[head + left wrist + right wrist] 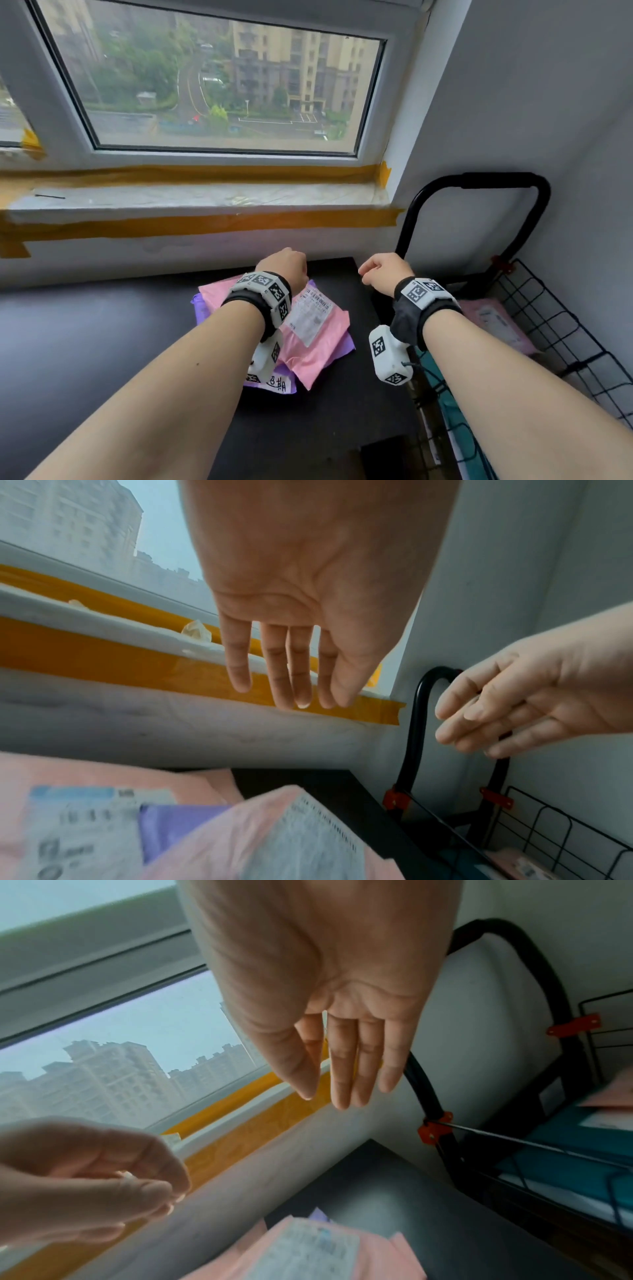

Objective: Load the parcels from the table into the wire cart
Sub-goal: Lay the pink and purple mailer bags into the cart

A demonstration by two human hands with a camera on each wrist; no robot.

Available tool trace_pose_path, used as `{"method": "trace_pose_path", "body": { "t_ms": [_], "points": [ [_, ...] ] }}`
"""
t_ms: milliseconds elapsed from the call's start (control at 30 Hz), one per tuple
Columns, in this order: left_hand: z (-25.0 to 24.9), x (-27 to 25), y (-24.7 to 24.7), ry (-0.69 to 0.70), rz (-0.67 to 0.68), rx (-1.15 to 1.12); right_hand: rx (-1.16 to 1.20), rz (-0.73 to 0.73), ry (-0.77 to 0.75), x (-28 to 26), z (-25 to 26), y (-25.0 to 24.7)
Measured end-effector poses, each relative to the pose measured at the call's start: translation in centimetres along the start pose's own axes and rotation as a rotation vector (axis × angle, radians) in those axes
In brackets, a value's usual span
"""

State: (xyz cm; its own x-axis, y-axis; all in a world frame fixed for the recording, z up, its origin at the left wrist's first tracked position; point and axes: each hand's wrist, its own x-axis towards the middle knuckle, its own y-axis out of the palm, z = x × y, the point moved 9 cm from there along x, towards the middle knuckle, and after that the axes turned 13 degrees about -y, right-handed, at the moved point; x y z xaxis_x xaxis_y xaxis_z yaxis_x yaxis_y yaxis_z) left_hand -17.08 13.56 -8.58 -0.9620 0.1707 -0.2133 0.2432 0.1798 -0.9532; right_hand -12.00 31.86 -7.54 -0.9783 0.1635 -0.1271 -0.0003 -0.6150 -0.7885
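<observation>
A stack of parcels lies on the dark table (pixel 102 342). On top is a pink parcel (pixel 318 329) with a white label, and a purple parcel (pixel 274 380) shows beneath it. My left hand (pixel 284 265) hovers above the stack's far edge, fingers straight and holding nothing (pixel 294 693). My right hand (pixel 380 270) hangs in the air just to its right, between the stack and the wire cart (pixel 548 325), fingers relaxed and holding nothing (pixel 342 1093). In the cart lie a pink parcel (pixel 496 325) and a teal parcel (pixel 565 1150).
The cart's black handle (pixel 479 181) rises against the corner wall at the table's right end. A window sill (pixel 205 198) edged with yellow tape runs behind the table. A dark flat object (pixel 387 455) lies at the table's near edge.
</observation>
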Motion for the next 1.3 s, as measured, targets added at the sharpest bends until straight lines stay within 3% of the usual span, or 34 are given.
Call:
{"method": "trace_pose_path", "body": {
  "t_ms": [233,400,567,767,867,1000,1100,1300],
  "points": [
    [2.7,0.6,6.1,-0.1,0.126,0.023,-0.077,0.241,0.159,-0.5,-4.2,7.9],
    [3.3,1.9,8.8,-0.181,0.179,0.066,0.054,0.36,0.335,-1.3,-7.7,12.5],
    [3.5,2.9,10.2,-0.216,0.163,0.079,0.103,0.411,0.319,-0.8,-7.2,14.1],
    [2.2,2.9,8.2,-0.246,0.138,-0.195,0.102,0.349,0.211,0.2,-5.7,12.4],
    [1.6,2.6,5.6,-0.257,0.114,-0.394,0.025,0.199,0.223,0.1,-5.4,9.7],
    [0.8,1.3,3.7,-0.26,0.099,-0.635,0.148,-0.066,0.252,-1.3,-5.7,5.3],
    [-0.5,0.0,3.7,-0.228,0.123,-0.779,0.192,-0.033,0.25,-2.8,-5.6,4.2],
    [-4.8,-2.8,4.8,-0.136,0.137,-0.985,0.063,-0.179,0.242,-7.9,-6.5,-0.3]
  ]
}}
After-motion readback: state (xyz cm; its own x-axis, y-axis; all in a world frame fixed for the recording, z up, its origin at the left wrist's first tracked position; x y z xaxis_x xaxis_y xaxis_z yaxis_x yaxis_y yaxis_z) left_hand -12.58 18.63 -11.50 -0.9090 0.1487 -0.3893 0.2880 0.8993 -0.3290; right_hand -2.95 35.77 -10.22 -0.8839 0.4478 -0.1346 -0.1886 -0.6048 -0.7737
